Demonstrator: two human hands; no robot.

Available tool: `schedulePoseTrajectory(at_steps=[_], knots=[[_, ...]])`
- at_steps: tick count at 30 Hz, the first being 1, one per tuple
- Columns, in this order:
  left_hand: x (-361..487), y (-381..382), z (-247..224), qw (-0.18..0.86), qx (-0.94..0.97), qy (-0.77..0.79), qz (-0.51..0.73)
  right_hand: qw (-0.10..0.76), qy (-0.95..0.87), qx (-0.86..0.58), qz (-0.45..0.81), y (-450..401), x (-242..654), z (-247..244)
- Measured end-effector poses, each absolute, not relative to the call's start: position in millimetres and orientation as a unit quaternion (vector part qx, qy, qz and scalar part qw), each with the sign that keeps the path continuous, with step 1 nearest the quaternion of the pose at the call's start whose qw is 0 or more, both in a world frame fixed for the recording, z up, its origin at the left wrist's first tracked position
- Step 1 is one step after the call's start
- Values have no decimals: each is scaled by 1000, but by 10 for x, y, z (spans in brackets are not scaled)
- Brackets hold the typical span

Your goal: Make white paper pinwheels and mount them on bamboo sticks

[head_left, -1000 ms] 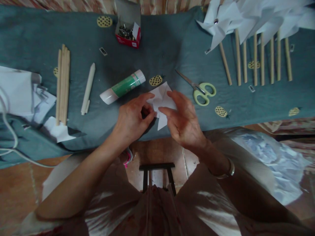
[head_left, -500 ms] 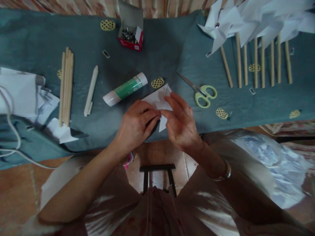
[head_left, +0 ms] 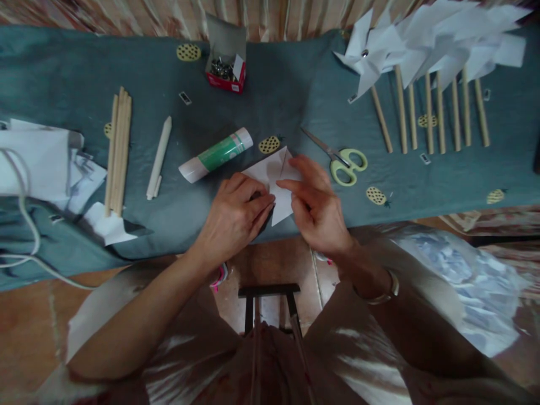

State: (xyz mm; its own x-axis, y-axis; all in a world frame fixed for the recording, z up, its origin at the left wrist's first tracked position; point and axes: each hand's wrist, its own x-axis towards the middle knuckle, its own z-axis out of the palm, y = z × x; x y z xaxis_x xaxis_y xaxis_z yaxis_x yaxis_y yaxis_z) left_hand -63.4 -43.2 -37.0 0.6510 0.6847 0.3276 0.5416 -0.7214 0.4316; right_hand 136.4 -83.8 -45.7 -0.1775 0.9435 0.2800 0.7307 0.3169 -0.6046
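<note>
A piece of white paper [head_left: 274,169] with crease or cut lines lies near the table's front edge, between my hands. My left hand [head_left: 238,211] is closed on its left part, thumb and fingertips pinched together. My right hand [head_left: 315,205] is over the paper's right side with its fingers apart, the index finger pointing left across the paper. Just behind lies a green and white glue stick [head_left: 220,154]. Scissors with light green handles [head_left: 346,163] lie to the right of the paper.
A red box of metal pins [head_left: 226,79] stands at the back. Wooden sticks [head_left: 118,152], a white pen [head_left: 159,158] and paper sheets [head_left: 37,160] with a cable lie left. White paper pinwheels on sticks [head_left: 405,50] lie at the back right. A stool [head_left: 269,290] is below.
My right hand has drawn slightly right, its index finger coming away from my left fingertips. More of the paper shows. The view has shifted a little.
</note>
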Motion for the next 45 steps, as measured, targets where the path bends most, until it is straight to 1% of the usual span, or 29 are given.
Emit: schedulePoseTrajectory(at_steps=[6,9,11,14,16,19,23,28,34,38,45], knots=[[-629,-438,-361,177,889,355,231,284,-770,-558,123,-871,1326,-465],[-635,-436,-372,161,896,345,228,272,-790,-543,79,-876,1252,-504],[-636,-433,-376,147,901,341,226,267,-793,-541,82,-867,1218,-528],[-631,-431,-370,148,898,345,229,269,-793,-537,104,-847,1240,-532],[-625,-430,-363,154,895,348,235,286,-788,-536,105,-837,1303,-508],[-619,-434,-357,158,892,347,242,306,-760,-566,92,-829,1416,-465],[-621,-439,-358,159,891,346,248,306,-748,-584,69,-836,1489,-459],[-638,-437,-334,163,887,348,254,314,-747,-580,83,-878,1488,-457],[-659,-442,-340,181,873,368,262,305,-741,-590,101,-912,1528,-424],[-657,-463,-368,169,877,373,253,307,-735,-592,125,-925,1543,-406],[-587,-533,-372,105,910,299,266,309,-724,-599,149,-958,1519,-353]])
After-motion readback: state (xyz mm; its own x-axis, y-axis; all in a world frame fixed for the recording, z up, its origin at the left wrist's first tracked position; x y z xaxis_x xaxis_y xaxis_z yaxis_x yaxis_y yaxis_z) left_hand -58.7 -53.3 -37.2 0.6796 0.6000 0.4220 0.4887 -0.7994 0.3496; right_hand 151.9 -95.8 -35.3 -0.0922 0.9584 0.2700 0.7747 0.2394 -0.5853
